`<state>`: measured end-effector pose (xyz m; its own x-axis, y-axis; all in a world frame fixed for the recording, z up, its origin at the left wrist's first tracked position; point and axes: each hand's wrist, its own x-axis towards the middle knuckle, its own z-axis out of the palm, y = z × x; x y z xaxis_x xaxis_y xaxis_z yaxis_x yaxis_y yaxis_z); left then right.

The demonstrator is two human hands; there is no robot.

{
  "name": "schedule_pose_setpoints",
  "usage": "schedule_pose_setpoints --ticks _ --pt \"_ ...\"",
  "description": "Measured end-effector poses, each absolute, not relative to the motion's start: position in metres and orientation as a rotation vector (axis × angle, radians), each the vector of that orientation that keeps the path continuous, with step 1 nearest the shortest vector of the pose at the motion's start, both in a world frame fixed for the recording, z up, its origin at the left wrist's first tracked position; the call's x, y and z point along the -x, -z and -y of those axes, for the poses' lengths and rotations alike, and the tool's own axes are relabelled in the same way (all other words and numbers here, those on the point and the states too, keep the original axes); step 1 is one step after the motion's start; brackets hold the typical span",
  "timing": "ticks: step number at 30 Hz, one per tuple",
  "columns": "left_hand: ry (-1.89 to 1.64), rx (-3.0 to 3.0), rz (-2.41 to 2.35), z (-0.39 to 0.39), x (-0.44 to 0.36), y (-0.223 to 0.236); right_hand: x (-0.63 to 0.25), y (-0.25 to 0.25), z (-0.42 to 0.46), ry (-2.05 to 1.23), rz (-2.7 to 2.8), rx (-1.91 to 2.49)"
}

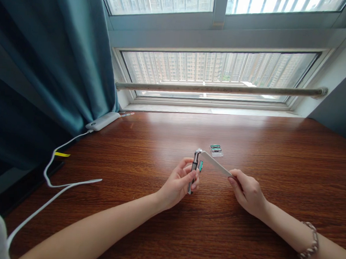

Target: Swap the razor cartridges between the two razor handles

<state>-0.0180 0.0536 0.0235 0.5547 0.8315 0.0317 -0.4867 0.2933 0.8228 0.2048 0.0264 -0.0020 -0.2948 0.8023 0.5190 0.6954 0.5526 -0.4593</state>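
My left hand point(181, 183) is closed around the head end of a razor, pinching a dark grey and teal blade cartridge point(194, 168) that stands upright. My right hand point(245, 190) grips the far end of the razor's pale handle point(218, 166), which slants up to the left to meet the cartridge. Both hands hover just above the wooden desk point(183, 233). A small clear pack of spare cartridges point(216, 150) with teal strips lies on the desk just beyond the razor.
A white power bank point(103, 120) lies at the desk's back left by the teal curtain point(47, 57), its white cable point(59, 184) trailing toward me. A window with a rail point(220, 88) runs along the back. A beaded bracelet point(310, 241) is on my right wrist.
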Motion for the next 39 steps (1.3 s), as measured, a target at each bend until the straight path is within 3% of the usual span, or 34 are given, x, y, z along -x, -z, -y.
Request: schedule_pose_setpoints --ticks 39 --pt "-0.810 -0.820 -0.418 -0.0567 0.0234 -0.0222 -0.2079 0.0016 -0.0270 -0.088 2.025 1.202"
